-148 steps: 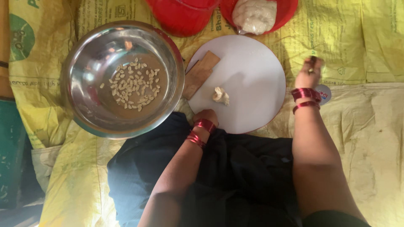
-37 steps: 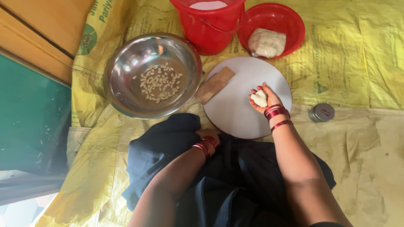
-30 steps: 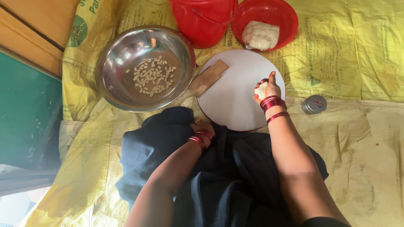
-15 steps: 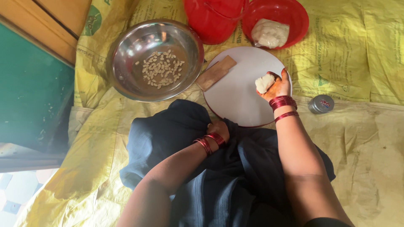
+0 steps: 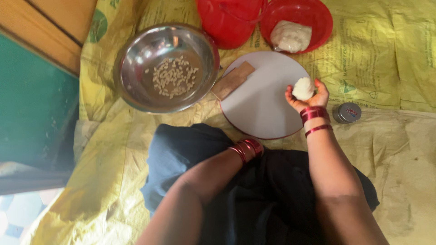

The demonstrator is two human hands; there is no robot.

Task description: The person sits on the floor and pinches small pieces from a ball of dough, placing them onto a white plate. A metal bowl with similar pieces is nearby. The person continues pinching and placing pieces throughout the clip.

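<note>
- One yellow sheet [image 5: 390, 54] covering floor, carrying everything.
- Steel bowl [image 5: 165, 68] holding small pale pieces, sitting left of white round board [image 5: 261, 102].
- Wooden strip [image 5: 233, 80] lying on board's upper-left edge.
- Right hand [image 5: 308, 97] cupping dough ball [image 5: 303, 88], fingers curled half-closed, hovering over board's right rim.
- Left hand [image 5: 254, 144] tucking under board's near edge; grip impossible to tell.

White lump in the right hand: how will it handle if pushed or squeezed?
The dough ball looks soft, so it would likely dent under a squeeze. Its rounded shape could roll on the flat white board. The right hand cups it easily, suggesting it is light.
</note>
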